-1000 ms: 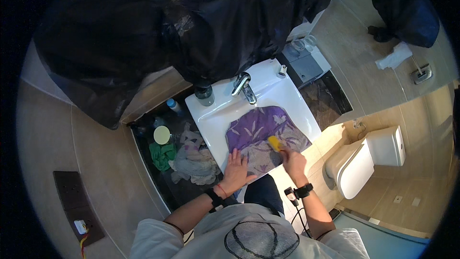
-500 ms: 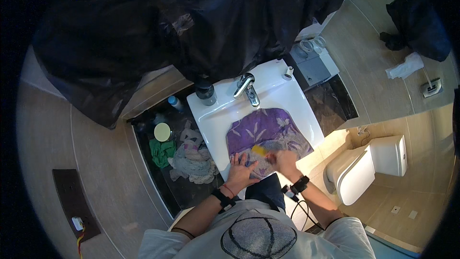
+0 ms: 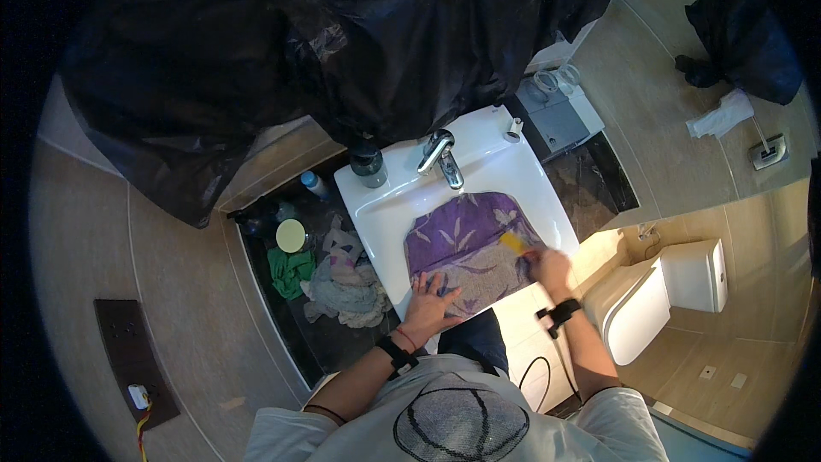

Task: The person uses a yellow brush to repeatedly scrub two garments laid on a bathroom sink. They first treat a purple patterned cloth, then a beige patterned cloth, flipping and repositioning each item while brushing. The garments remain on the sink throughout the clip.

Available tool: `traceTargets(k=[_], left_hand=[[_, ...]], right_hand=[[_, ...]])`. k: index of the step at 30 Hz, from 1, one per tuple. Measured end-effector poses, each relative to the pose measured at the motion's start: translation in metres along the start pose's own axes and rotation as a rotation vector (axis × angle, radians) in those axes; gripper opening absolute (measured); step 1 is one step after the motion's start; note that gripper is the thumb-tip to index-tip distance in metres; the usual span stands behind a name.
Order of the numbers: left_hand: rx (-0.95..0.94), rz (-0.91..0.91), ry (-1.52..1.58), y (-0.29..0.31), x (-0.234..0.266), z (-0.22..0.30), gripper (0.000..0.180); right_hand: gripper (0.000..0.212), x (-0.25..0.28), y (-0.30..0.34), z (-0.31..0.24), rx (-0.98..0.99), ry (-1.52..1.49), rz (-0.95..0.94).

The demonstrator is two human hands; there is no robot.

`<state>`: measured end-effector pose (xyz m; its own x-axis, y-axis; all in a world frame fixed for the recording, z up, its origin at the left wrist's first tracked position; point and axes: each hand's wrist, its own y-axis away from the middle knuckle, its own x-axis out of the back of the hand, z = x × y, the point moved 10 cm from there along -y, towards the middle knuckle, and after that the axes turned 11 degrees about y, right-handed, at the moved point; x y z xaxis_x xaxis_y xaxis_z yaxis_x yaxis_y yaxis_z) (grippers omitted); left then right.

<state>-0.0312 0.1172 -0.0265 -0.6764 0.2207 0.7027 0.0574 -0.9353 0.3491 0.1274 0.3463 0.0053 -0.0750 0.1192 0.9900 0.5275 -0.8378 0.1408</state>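
The blurred right hand (image 3: 552,271) hides one end of the yellow tool (image 3: 514,243), purple cloth (image 3: 457,227) covers part of the white basin (image 3: 376,224), and the upper edge crops the black sheeting (image 3: 368,43)

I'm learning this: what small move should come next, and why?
Probably draw the yellow item leftward over the purple cloth: the right hand holds it at the cloth's right side, while the left hand rests on the cloth's near left, seemingly steadying it.
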Motion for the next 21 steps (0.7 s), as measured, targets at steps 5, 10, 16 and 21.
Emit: traceTargets(k=[5,10,16,21], left_hand=[[-0.03,0.035,-0.018,0.001,0.001,0.001,0.075],[-0.061,0.034,-0.02,-0.001,0.003,0.005,0.072],[-0.09,0.092,0.167,0.004,0.01,-0.002,0.06],[-0.062,0.459,0.149,-0.005,0.07,-0.014,0.039]], right_hand=[[0.015,0.06,-0.015,0.033,-0.139,0.08,0.232],[0.017,0.024,0.014,-0.058,0.224,0.083,-0.083],[0.019,0.05,-0.028,0.025,-0.036,-0.026,0.124],[0.036,0.026,-0.06,0.0,-0.069,-0.041,0.05]])
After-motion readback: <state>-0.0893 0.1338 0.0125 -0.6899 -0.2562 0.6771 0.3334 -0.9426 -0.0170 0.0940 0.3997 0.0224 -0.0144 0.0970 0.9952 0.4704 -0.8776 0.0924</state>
